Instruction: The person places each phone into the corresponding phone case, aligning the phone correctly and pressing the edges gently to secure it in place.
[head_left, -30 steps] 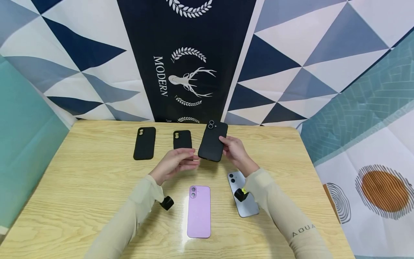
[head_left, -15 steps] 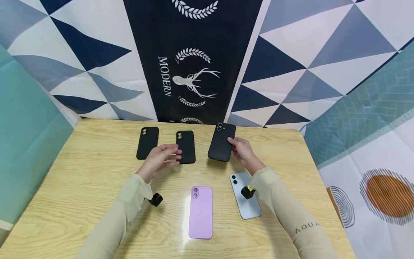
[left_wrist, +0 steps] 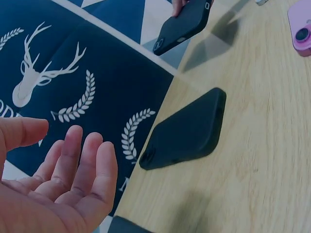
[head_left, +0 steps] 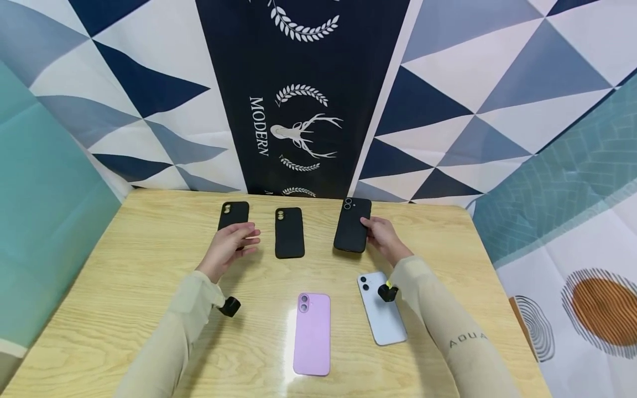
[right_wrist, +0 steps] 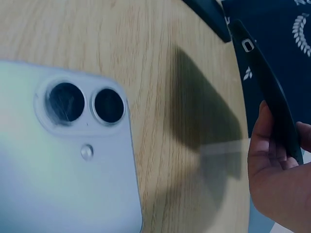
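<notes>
Cased phone [head_left: 353, 225] is gripped at its side by the right hand [head_left: 382, 236] near the table's [head_left: 149, 265] far edge, while the left hand [head_left: 230, 245], fingers relaxed and empty, hovers over the leftmost case [head_left: 234, 213]; two bare phones [head_left: 312, 333] remain uncased.

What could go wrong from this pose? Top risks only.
1. The right hand holds the cased black phone by one edge, tilted off the table; a slip might drop it.
2. The left hand hovers open over the left black case and could nudge it.
3. The pale blue phone lies under the right forearm; a sleeve could drag it.
</notes>
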The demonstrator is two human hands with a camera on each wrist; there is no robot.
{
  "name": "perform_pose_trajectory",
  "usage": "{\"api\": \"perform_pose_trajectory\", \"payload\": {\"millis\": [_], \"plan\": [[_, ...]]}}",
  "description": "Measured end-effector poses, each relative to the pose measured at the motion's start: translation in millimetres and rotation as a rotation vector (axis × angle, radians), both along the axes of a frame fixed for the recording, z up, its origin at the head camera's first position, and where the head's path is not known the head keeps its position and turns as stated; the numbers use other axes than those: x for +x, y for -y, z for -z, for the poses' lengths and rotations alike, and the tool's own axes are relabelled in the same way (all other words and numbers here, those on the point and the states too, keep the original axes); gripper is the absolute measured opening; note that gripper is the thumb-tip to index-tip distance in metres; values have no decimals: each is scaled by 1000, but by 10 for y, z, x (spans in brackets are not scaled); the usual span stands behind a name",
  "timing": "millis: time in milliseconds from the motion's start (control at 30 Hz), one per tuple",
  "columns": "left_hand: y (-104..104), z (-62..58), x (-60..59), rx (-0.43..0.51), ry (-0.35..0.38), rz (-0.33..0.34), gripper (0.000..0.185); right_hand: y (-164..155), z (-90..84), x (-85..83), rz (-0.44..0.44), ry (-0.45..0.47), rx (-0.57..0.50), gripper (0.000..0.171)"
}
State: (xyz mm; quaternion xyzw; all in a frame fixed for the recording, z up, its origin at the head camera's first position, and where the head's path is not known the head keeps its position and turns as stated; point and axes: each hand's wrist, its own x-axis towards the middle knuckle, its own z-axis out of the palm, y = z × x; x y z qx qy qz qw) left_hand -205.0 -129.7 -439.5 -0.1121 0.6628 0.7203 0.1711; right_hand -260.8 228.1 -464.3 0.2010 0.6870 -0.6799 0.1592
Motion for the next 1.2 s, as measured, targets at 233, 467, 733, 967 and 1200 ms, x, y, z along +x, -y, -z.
{"api": "perform_pose_trajectory", "payload": {"millis": [233, 467, 733, 967, 1200], "plan": [[107, 49, 4, -18, 11, -14, 44, -31, 82, -72, -43, 11, 43, 34], [193, 87, -1, -8, 21, -35, 46, -56, 150, -147, -77, 41, 80, 49], [258, 100, 6, 1, 20, -43, 48, -79, 204, -202, -118, 63, 112, 51], [278, 122, 5, -18, 17, -40, 48, -92, 243, -228, -154, 54, 157, 48], [330, 139, 6, -22, 19, -50, 48, -137, 272, -285, -173, 73, 193, 51]]}}
